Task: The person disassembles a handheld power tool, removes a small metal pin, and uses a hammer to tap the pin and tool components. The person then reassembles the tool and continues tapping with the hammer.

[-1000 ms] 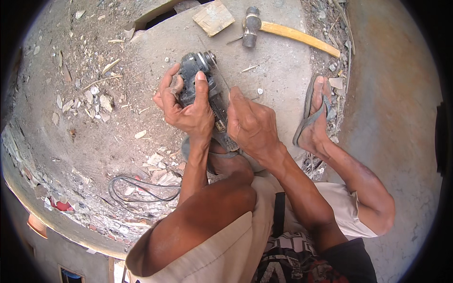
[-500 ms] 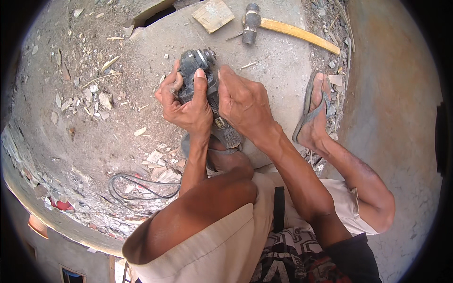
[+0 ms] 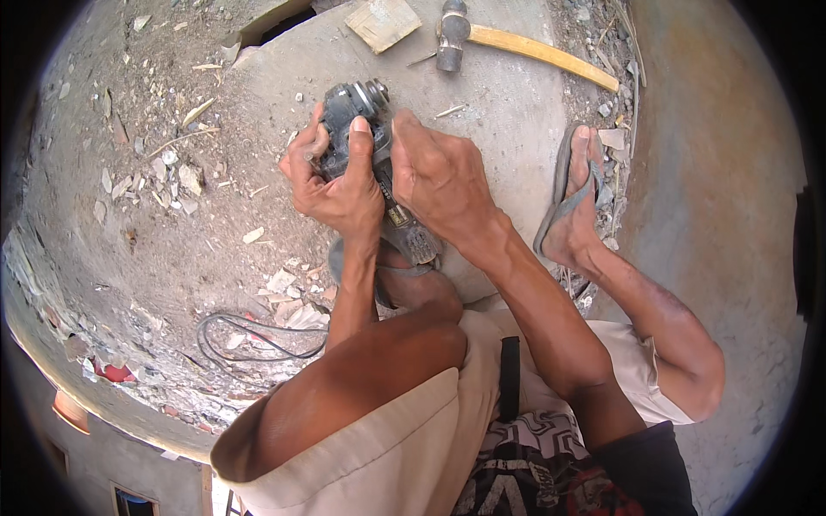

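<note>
A black angle grinder (image 3: 348, 103) is tilted over the concrete, its metal spindle end pointing away from me and its body running back toward my left foot. No disc shows on the spindle. My left hand (image 3: 342, 193) is wrapped round the grinder's head, with the thumb lying along the top. Against the right side of the tool, my right hand (image 3: 447, 176) is closed with its fingers pinched together. Its fingertips are turned away, so what they grip, if anything, is hidden. The dusty rear end (image 3: 419, 245) of the grinder shows below both hands.
Beyond the hands lie a hammer (image 3: 453, 39) with a yellow wooden handle, a square wooden block (image 3: 384, 24) and a thin nail-like piece (image 3: 422, 59). Rubble (image 3: 191, 179) covers the left ground. A dark cord (image 3: 206, 335) loops at lower left. My sandalled right foot (image 3: 575, 202) stands at right.
The view has shifted a little, moving the hammer and block slightly up in the picture. Both hands stay at the grinder, with the right hand's fingers turned slightly.
</note>
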The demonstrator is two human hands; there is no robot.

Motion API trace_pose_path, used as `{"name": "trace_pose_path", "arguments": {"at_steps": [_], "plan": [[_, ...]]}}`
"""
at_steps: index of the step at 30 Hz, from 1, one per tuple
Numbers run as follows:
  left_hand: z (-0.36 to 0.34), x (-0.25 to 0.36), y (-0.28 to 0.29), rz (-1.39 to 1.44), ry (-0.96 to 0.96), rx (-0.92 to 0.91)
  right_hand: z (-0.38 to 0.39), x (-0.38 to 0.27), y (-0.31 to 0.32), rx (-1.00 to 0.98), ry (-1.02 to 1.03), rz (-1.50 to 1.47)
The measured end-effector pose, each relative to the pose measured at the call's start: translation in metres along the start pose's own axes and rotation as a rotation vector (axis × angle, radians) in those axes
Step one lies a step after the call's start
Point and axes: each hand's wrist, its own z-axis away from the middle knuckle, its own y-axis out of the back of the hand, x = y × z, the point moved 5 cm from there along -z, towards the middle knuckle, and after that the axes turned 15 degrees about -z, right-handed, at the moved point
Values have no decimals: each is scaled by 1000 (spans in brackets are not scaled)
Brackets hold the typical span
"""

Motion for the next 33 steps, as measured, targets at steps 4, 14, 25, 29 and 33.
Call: {"name": "trace_pose_path", "arguments": {"at_steps": [4, 14, 25, 29, 33], "plan": [[-2, 1, 5, -74, -61, -6, 19, 0, 2, -29, -6, -28], [-4, 3, 5, -54, -77, 25, 24, -2, 6, -70, 0, -7], [-3, -3, 2, 20, -70, 27, 40, -7, 12, -75, -68, 35], [-1, 0, 2, -36, -33, 5, -2, 1, -7, -29, 78, 45], [-4, 1, 4, -24, -86, 16, 32, -8, 11, -91, -66, 18]]}}
